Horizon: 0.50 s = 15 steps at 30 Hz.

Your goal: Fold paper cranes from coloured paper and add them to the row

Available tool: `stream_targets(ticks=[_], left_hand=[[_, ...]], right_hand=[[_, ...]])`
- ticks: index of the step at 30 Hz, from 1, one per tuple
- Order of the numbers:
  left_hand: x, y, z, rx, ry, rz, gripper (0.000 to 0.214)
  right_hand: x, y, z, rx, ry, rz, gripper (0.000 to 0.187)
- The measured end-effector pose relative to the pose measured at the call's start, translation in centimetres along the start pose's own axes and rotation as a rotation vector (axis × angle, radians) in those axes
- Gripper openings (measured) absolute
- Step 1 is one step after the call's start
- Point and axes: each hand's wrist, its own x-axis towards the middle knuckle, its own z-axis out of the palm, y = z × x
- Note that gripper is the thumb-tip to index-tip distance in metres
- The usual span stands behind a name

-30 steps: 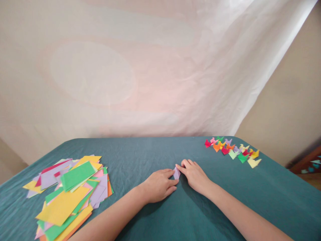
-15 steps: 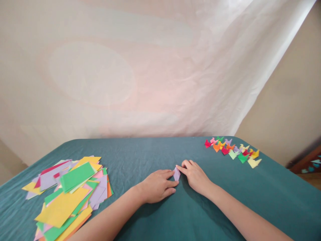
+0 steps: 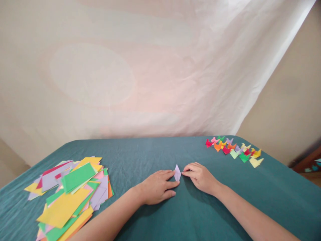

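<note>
A small folded lilac paper piece [image 3: 177, 173] lies on the teal tablecloth [image 3: 155, 154] between my hands. My left hand [image 3: 156, 186] rests flat on the cloth, its fingertips pressing the lower left side of the lilac piece. My right hand [image 3: 200, 176] sits just right of the piece, fingers curled with the tips pointing at its right edge, a small gap between them. Neither hand lifts the paper.
A loose heap of coloured paper sheets [image 3: 70, 190], yellow, green, lilac, pink and orange, lies at the left front. Several small folded paper figures [image 3: 233, 150] in mixed colours sit in a row at the back right. A pale cloth backdrop [image 3: 140, 67] hangs behind the table.
My right hand has slid a little to the right, off the lilac piece, so more of the piece shows. My left hand has stayed in place.
</note>
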Motion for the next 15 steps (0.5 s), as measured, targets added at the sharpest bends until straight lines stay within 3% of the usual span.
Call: stream_targets(ticks=[15], left_hand=[[0.05,-0.03,0.05,0.013,0.02,0.015,0.036]], right_hand=[[-0.12,0.07,0.14,-0.023,0.027,-0.085,0.033]])
